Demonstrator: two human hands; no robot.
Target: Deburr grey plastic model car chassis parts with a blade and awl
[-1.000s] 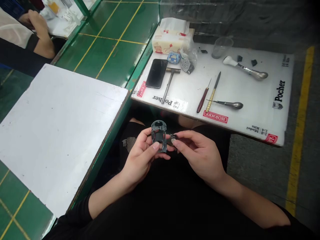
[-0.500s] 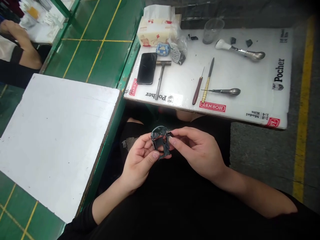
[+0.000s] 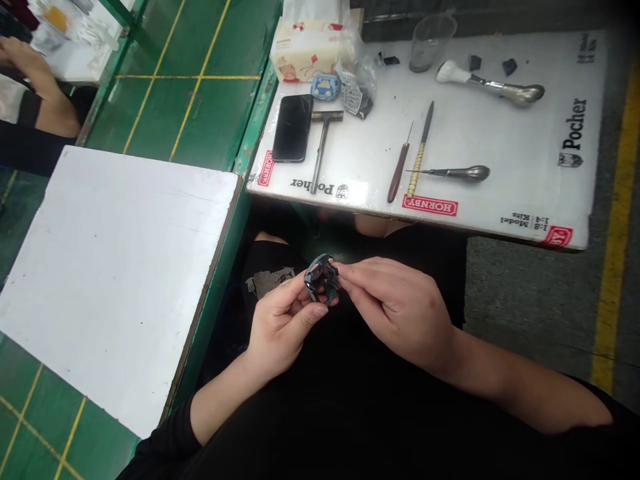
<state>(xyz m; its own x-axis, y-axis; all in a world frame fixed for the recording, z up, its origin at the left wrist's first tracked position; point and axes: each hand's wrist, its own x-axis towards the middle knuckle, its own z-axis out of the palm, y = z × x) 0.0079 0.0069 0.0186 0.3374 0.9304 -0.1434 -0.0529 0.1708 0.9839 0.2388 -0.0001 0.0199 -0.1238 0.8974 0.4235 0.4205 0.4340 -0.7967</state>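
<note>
Head view: the left hand [image 3: 283,327] and right hand [image 3: 400,307] hold a narrow pinch on a small dark plastic part [image 3: 323,279] (a slipping pinch could drop it into the lap [image 3: 345,400]).

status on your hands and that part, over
Left hand and right hand both gripping small dark moulded part. Part held over lap. White tool board ahead, not touching.

We see a white mat [image 3: 500,200] with red HORNBY labels [image 3: 430,205] and black lettering. Left of it, a green bench top [image 3: 200,113] is gridded in yellow lines; right of it, a yellow stripe [image 3: 613,267] runs over grey floor. Just below it, a plastic piece [image 3: 323,280] shows dark blue-grey — mottled, with paler flecks.
</note>
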